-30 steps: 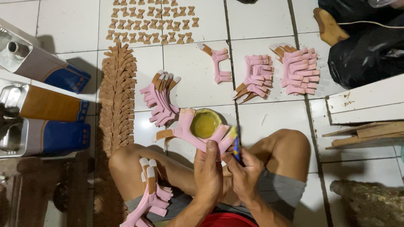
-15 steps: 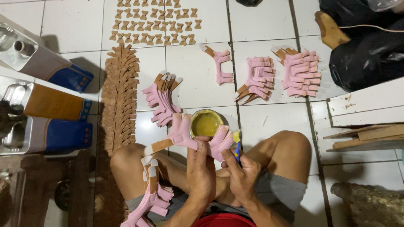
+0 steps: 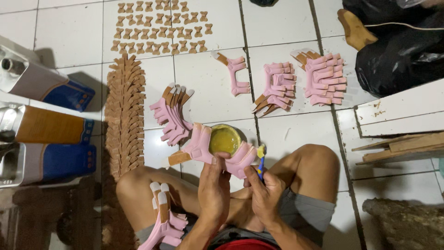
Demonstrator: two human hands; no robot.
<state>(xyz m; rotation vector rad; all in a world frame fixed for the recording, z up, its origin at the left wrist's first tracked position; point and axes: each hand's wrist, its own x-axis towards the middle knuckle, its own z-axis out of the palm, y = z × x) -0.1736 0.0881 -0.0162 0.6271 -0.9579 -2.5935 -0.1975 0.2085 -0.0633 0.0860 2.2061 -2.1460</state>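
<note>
— Head view, from the left: what is seen?
— Three tin cans [image 3: 44,125], contents hidden. A pink strap [image 3: 203,148] is gripped by the left hand [image 3: 215,190].
— Then?
— Yellow glue fills the tub [image 3: 224,139]; a brush [image 3: 261,159] is pinched by the right hand [image 3: 266,196].

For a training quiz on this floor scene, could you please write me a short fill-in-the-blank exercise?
1. The left hand holds a ____-coloured piece.
2. The right hand holds a brush with a ____ handle.
3. The round tub holds ____ liquid.
4. The small brown pieces lie in rows on the white ____.

Missing words: pink; blue; yellow; tiles
</note>
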